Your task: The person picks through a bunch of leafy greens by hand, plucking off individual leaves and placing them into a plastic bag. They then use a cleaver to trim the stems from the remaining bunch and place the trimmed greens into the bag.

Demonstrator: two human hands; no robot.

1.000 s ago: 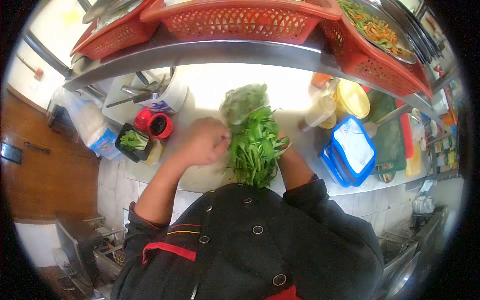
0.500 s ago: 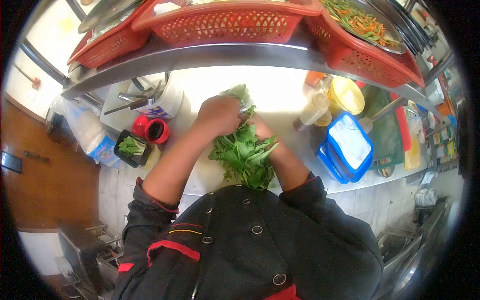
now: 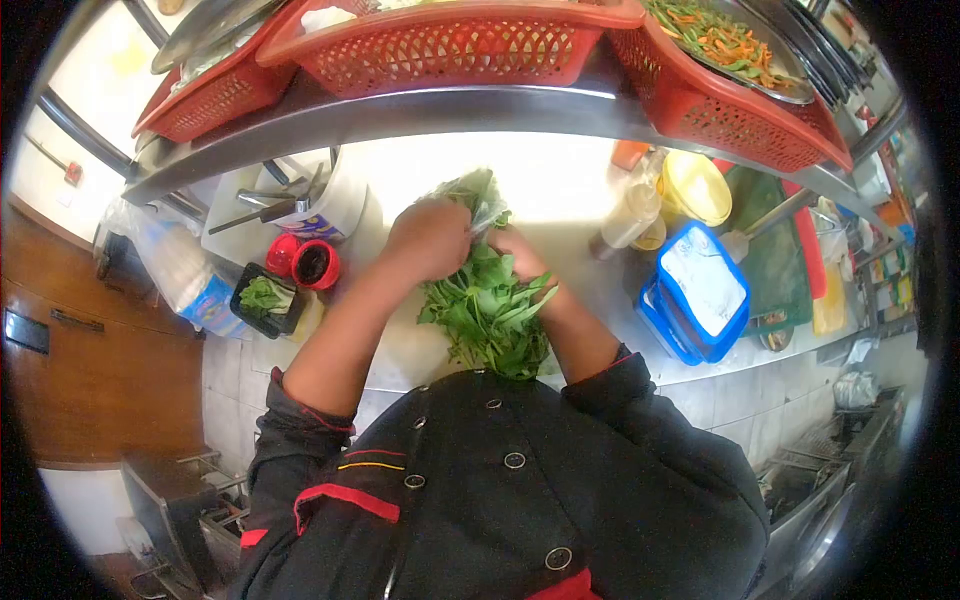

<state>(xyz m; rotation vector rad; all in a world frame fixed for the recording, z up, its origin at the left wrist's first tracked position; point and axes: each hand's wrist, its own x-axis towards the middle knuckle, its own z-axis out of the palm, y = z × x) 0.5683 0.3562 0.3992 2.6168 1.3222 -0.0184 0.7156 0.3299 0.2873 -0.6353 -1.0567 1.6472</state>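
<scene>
A bunch of green leafy herbs (image 3: 490,310) lies on the white cutting board (image 3: 400,345) in front of me. Its far end sits in a clear plastic bag (image 3: 478,196). My left hand (image 3: 430,238) is closed on the bag and the top of the bunch. My right hand (image 3: 520,255) grips the stems just to the right of it, partly hidden by leaves. Both hands touch each other over the bunch.
A black tray with greens (image 3: 264,298) and red cups (image 3: 310,262) stand at the left. A white tub of utensils (image 3: 320,200) sits behind them. Blue-lidded boxes (image 3: 700,295), a yellow lid (image 3: 695,190) and bottles (image 3: 630,215) stand at the right. Red baskets (image 3: 450,45) fill the steel shelf above.
My left hand moved from the middle of the bunch up to the bag at its far end. My right hand came out from under the leaves to meet it.
</scene>
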